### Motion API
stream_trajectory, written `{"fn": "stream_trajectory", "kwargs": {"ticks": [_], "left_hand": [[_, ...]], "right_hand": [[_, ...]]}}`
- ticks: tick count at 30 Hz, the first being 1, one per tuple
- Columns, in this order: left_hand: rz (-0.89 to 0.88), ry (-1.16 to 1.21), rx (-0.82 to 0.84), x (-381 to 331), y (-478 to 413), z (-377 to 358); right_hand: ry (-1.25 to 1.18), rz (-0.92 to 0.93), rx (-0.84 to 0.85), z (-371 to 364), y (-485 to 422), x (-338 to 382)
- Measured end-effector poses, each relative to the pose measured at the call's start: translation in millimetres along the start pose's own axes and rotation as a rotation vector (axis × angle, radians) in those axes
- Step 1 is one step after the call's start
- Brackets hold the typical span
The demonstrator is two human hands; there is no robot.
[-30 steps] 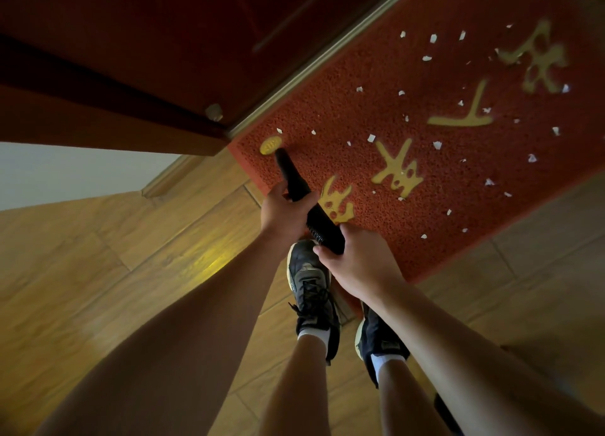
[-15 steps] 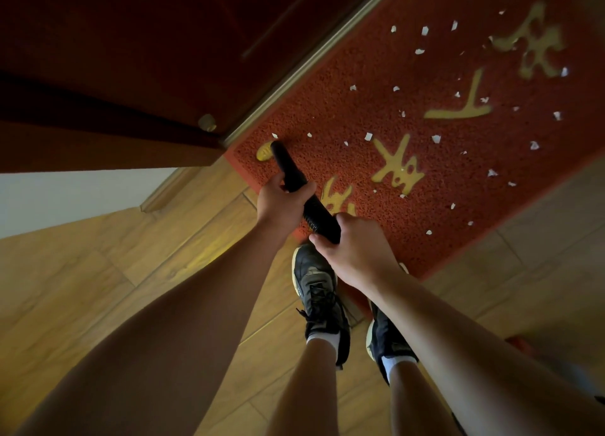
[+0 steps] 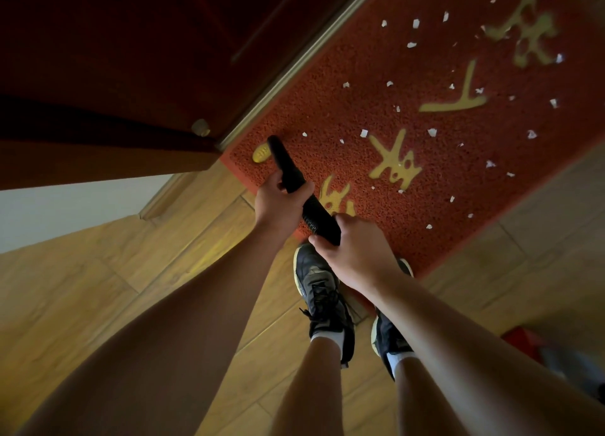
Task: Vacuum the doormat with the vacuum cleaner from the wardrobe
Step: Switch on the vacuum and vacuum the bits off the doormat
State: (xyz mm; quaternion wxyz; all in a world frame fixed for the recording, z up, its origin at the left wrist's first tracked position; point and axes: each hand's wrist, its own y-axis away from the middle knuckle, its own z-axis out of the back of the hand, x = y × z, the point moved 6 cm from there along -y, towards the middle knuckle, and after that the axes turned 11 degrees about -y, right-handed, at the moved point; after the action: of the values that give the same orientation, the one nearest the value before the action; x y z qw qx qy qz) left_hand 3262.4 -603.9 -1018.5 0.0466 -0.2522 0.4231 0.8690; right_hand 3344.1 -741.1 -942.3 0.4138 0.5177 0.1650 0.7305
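- I see my left hand (image 3: 278,203) wrapped around the vacuum (image 3: 296,187) at mid-frame, fingers curled tight on the black tube.
- My right hand (image 3: 355,255) clamps the ribbed lower end of the same tube, just below and right of the left.
- The tube runs up and left from both grips; its tip sits on the mat (image 3: 393,124) near the mat's left corner, beside a yellow mark.
- The red mat fills the upper right, strewn with white scraps (image 3: 432,132), most lying well right of the tip.
- A dark door (image 3: 114,59) covers the upper left.
- My shoes (image 3: 319,291) stand at the mat's lower edge on the wood floor (image 3: 98,288).
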Motion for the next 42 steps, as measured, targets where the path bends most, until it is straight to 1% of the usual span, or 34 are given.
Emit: {"fn": "stream_trajectory", "kwargs": {"ticks": [7,10,14,19,26,30,42], "left_hand": [[0.005,-0.044,0.006,4.4,-6.2,0.3],[0.0,-0.038,0.01,5.6,-3.3,0.2],[0.001,-0.016,0.014,5.9,3.6,-4.4],[-0.016,-0.015,0.061,3.2,7.4,-17.1],[-0.074,-0.047,0.09,-12.9,10.4,-34.7],[-0.078,-0.073,0.113,-20.5,6.0,-40.3],[-0.095,-0.126,0.118,-44.4,-9.3,-34.0]], "right_hand": [[-0.008,-0.009,0.012,-3.3,-4.4,0.5],[0.01,0.001,0.003,-7.2,-2.1,-3.5],[0.007,-0.031,-0.008,-9.8,3.9,-12.0],[-0.023,-0.062,-0.026,-2.1,12.9,-19.5],[-0.046,-0.089,-0.073,8.2,17.9,-36.1],[-0.071,-0.098,-0.088,13.4,16.1,-38.8],[-0.084,-0.091,-0.137,25.3,-2.5,-33.7]]}}
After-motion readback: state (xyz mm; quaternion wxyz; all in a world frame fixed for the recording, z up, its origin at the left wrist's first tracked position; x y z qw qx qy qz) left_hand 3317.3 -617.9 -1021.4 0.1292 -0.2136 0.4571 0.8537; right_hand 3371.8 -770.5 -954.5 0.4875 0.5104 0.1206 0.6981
